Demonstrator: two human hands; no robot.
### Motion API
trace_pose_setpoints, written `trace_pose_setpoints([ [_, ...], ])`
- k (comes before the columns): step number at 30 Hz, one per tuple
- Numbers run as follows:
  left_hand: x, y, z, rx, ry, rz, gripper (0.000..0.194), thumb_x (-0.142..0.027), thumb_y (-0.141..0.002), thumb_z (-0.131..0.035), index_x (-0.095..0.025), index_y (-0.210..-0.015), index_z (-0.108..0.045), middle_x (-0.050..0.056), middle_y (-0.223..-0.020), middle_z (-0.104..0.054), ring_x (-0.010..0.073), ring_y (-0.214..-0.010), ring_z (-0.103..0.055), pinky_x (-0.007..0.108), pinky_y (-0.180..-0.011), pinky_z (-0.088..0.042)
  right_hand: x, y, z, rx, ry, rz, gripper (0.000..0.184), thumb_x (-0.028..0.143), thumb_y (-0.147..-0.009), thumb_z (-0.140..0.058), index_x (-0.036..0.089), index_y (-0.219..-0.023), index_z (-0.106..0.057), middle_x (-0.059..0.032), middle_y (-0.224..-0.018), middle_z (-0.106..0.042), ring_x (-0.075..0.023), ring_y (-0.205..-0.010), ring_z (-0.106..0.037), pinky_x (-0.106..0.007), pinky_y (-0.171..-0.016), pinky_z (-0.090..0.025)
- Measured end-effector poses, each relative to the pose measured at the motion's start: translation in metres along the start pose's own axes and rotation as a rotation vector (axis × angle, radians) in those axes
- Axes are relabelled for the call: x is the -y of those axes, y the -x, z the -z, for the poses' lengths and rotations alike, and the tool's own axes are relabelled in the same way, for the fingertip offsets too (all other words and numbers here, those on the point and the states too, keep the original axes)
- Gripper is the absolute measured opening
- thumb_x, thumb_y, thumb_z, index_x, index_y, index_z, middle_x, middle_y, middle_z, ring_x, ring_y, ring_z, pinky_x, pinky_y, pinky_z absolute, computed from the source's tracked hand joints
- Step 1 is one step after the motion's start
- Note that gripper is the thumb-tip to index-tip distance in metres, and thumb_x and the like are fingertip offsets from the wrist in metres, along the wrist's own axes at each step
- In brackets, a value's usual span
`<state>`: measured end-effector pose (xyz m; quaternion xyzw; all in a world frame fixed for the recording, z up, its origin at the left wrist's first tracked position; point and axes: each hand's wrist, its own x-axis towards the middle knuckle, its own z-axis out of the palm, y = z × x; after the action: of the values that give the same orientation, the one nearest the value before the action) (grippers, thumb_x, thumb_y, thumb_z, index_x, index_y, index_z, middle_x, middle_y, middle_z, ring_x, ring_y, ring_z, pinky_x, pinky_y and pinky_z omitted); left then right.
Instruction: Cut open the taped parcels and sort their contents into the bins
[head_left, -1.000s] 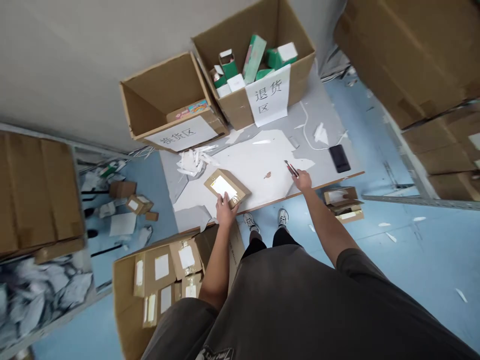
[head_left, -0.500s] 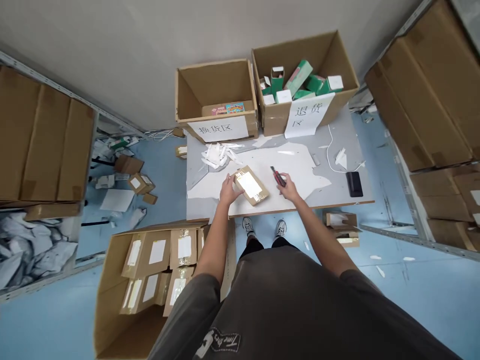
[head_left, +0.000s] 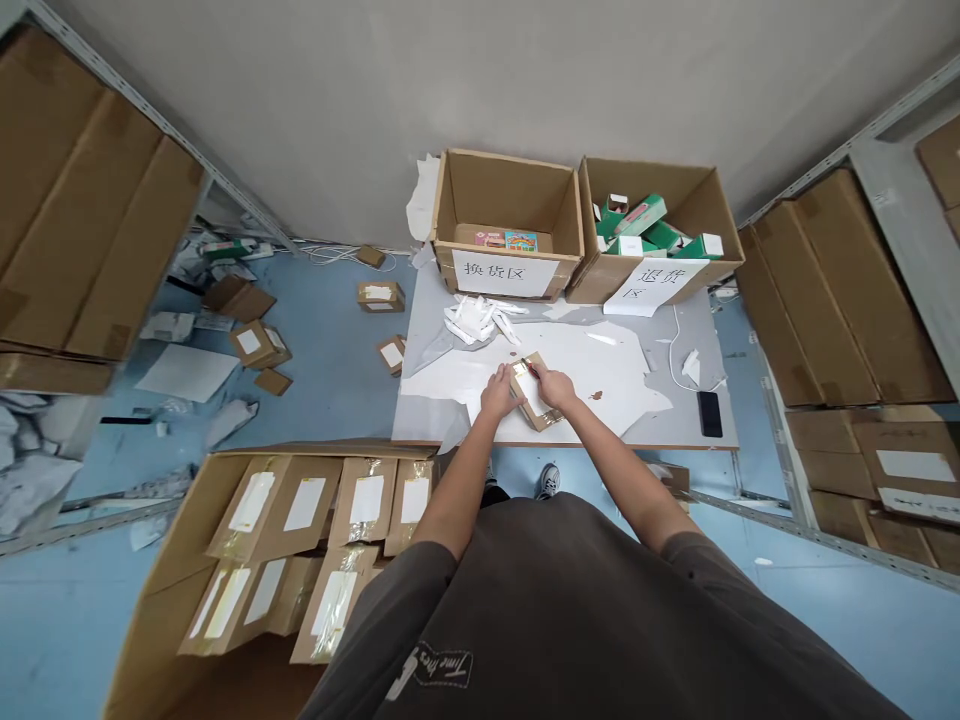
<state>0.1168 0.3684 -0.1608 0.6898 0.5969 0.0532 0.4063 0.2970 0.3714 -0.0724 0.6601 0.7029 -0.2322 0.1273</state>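
A small cardboard box [head_left: 538,417] with a white label lies on the white sheet [head_left: 495,428] covering part of the table. Along its left side my left hand [head_left: 500,393] grips it, the thumb resting towards the label. My right hand [head_left: 556,388] is closed around a red and black utility knife [head_left: 531,368], its front end at the box's upper part. Fingers and box hide much of the knife, so I cannot tell how deep the blade sits. Crumpled white scraps [head_left: 480,318] lie beyond the box.
Behind stand two open cartons with handwritten signs: one [head_left: 457,262] holds small colourful boxes, the other [head_left: 589,290] several green-and-white boxes. A black phone-like object [head_left: 709,414] rests at the table's right. At lower left, a large carton [head_left: 161,600] holds several labelled parcels. Shelves flank both sides.
The utility knife has gone from right of the box onto its upper part, in my right hand. My left hand still grips the box. The camera view has shifted.
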Motion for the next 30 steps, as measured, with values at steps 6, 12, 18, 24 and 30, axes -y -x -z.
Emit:
trace_pose_setpoints([
  [6,-0.011,0.001,0.002,0.04,-0.079,0.034,0.117,-0.059,-0.087,-0.079,-0.028,-0.176,-0.009,0.008,-0.184,-0.007,0.0369,-0.165,-0.025,0.046,-0.128,-0.038,0.014,-0.001,0.012,0.084,0.104,-0.008,0.066,0.022,-0.1,-0.062,0.02,-0.163,-0.042,-0.018,-0.132,-0.074,-0.0314,-0.121,-0.071,-0.037,-0.098,-0.051],
  [12,-0.02,0.005,0.001,0.027,-0.144,0.094,0.114,-0.062,-0.088,-0.076,-0.031,-0.176,-0.009,0.007,-0.184,-0.01,0.0415,-0.164,-0.026,0.052,-0.122,-0.044,0.007,0.017,0.011,0.13,0.109,-0.002,0.057,0.021,-0.103,-0.058,0.021,-0.159,-0.047,-0.0184,-0.131,-0.074,-0.0313,-0.12,-0.072,-0.036,-0.094,-0.053],
  [18,-0.017,0.004,-0.001,-0.005,-0.2,0.1,0.113,-0.064,-0.087,-0.075,-0.033,-0.176,-0.011,0.007,-0.183,-0.015,0.0425,-0.16,-0.031,0.053,-0.119,-0.047,-0.003,0.045,-0.004,0.142,0.075,-0.02,0.057,0.018,-0.1,-0.061,0.02,-0.156,-0.049,-0.0186,-0.128,-0.075,-0.0311,-0.118,-0.073,-0.036,-0.092,-0.054],
  [24,-0.016,0.0,-0.001,0.013,-0.233,0.113,0.113,-0.066,-0.088,-0.073,-0.033,-0.176,-0.009,0.006,-0.183,-0.014,0.042,-0.157,-0.035,0.051,-0.116,-0.049,-0.028,0.087,-0.025,0.193,0.062,-0.02,0.051,0.014,-0.1,-0.055,0.019,-0.151,-0.054,-0.0193,-0.129,-0.074,-0.0312,-0.119,-0.072,-0.037,-0.093,-0.054],
  [30,-0.012,-0.003,-0.002,0.005,-0.262,0.105,0.112,-0.069,-0.089,-0.068,-0.033,-0.176,-0.007,0.005,-0.184,-0.013,0.0416,-0.156,-0.036,0.051,-0.115,-0.049,-0.047,0.127,-0.041,0.203,0.036,-0.032,0.064,0.01,-0.099,-0.052,0.021,-0.161,-0.043,-0.0191,-0.126,-0.075,-0.0304,-0.118,-0.072,-0.036,-0.093,-0.052],
])
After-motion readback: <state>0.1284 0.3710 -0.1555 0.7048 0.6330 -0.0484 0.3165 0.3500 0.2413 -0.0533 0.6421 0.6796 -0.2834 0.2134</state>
